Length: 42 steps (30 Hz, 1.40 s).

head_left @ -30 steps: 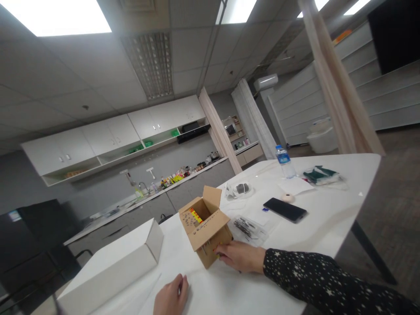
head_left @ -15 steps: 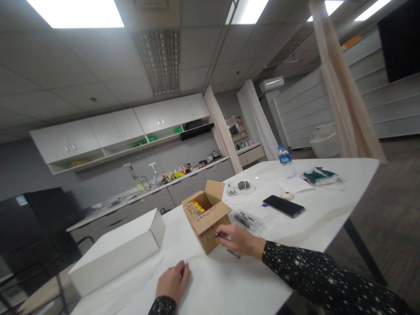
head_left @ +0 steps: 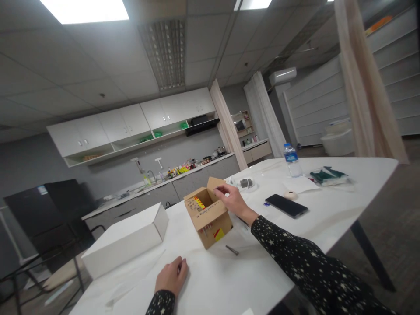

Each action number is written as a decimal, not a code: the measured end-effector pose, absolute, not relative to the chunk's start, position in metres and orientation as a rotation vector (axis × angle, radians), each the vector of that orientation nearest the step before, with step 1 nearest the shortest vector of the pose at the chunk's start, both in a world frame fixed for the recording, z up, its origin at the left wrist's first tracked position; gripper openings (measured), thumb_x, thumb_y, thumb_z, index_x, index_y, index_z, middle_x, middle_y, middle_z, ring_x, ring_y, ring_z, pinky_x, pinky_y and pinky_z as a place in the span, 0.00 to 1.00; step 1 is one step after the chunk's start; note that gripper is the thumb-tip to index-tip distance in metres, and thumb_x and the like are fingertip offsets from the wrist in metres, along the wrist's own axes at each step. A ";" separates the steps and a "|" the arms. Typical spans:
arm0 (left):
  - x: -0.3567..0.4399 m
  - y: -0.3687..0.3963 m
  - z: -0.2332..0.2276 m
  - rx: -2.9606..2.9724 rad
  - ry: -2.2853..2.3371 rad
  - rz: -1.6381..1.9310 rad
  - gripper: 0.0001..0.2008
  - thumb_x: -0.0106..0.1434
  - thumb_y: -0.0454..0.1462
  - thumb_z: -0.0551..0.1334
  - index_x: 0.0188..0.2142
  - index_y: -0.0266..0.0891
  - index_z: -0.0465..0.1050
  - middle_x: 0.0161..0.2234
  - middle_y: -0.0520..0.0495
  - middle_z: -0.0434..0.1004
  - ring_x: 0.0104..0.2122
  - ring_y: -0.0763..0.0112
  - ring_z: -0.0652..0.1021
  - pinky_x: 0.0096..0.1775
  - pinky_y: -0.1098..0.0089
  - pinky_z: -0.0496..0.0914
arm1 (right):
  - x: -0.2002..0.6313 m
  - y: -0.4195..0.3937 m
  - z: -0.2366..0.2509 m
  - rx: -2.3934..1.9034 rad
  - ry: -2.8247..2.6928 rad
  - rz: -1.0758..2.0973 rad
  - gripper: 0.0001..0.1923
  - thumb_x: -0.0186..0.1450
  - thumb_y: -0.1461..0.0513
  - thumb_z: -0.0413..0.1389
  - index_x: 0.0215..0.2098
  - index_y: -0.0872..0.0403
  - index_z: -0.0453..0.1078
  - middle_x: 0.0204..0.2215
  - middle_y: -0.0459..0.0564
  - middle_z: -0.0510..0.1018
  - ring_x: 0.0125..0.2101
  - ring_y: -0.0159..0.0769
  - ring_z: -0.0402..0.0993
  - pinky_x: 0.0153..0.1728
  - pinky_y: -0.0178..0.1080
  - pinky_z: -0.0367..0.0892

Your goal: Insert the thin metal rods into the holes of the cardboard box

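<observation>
A small open cardboard box (head_left: 208, 216) stands on the white table (head_left: 262, 271), with several metal pins stuck through its perforated flap and a yellow-red label on its side. My right hand (head_left: 231, 199) hovers over the box's open top. Its thumb and forefinger are pinched at the far flap on a thin pin that barely shows. My left hand (head_left: 172, 275) rests on the table in front of the box, fingers curled under, holding nothing. One loose pin (head_left: 232, 250) lies on the table just right of the box.
A long white box (head_left: 126, 240) lies to the left. Behind my right arm are a black phone (head_left: 286, 205), a roll of tape (head_left: 290, 195), a water bottle (head_left: 292, 159), a green cloth packet (head_left: 328, 175) and a bag with a dark object (head_left: 244, 183). The table edge runs along the right.
My right hand has risen from the box's lower front side to above its open top. My left hand has stayed on the table. The camera has tilted and shifted slightly.
</observation>
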<state>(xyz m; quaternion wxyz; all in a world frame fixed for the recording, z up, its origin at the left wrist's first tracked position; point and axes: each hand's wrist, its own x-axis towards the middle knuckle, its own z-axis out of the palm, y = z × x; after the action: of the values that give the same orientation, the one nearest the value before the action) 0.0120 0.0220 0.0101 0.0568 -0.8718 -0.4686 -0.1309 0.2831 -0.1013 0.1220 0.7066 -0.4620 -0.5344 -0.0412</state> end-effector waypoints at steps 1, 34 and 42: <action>0.012 0.022 0.010 -2.636 -1.422 -0.398 0.17 0.66 0.43 0.46 0.28 0.43 0.69 0.25 0.48 0.77 0.32 0.65 0.77 0.30 0.72 0.60 | 0.289 -0.095 0.119 -1.022 -1.173 -0.083 0.13 0.62 0.54 0.54 0.33 0.56 0.71 0.28 0.49 0.77 0.31 0.34 0.71 0.35 0.38 0.67; 0.014 0.024 0.006 -2.686 -1.418 -0.421 0.17 0.65 0.44 0.46 0.25 0.43 0.65 0.23 0.49 0.75 0.30 0.66 0.77 0.32 0.72 0.62 | 0.308 -0.079 0.087 -1.014 -1.210 0.055 0.13 0.62 0.61 0.53 0.41 0.59 0.73 0.35 0.54 0.79 0.34 0.36 0.75 0.38 0.38 0.68; 0.014 0.028 0.002 -2.649 -1.444 -0.380 0.18 0.66 0.44 0.45 0.26 0.43 0.65 0.26 0.48 0.77 0.34 0.65 0.77 0.32 0.72 0.61 | 0.306 -0.083 0.090 -1.079 -1.254 -0.003 0.13 0.62 0.61 0.53 0.43 0.57 0.73 0.37 0.52 0.79 0.37 0.36 0.74 0.39 0.38 0.68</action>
<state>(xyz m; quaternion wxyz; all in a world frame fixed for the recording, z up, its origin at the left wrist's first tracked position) 0.0141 0.0281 0.0022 0.0501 -0.8700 -0.4743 -0.1248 0.3061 -0.0826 0.0898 0.6770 -0.4800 -0.5580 -0.0011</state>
